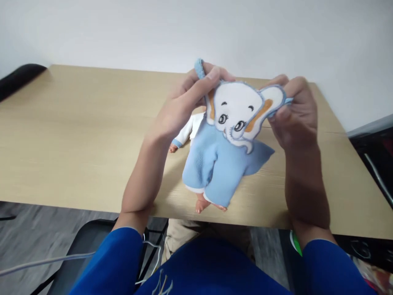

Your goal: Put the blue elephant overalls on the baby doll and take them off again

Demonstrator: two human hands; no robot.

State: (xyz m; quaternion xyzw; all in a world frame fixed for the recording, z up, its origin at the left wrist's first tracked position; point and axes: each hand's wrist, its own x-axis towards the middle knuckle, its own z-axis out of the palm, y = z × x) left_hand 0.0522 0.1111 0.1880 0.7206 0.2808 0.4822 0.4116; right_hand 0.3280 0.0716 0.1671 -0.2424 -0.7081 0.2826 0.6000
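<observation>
My left hand (187, 102) pinches the upper left edge of a light blue doll garment (219, 162) with a white elephant face (236, 112) on its bib. My right hand (296, 112) pinches the elephant's right ear. The garment hangs spread between both hands above the table. Behind and under it lies a small doll (188, 131) in a white sleeve with blue cuff; its bare feet (204, 204) show below the trouser legs near the table's front edge. Most of the doll is hidden by the garment.
A light wooden table (76, 135) stands against a white wall. A dark chair back (18, 78) is at far left. Below the table edge a black chair (82, 241) and a white cable (46, 261) show. Dark objects (374, 151) sit at the right.
</observation>
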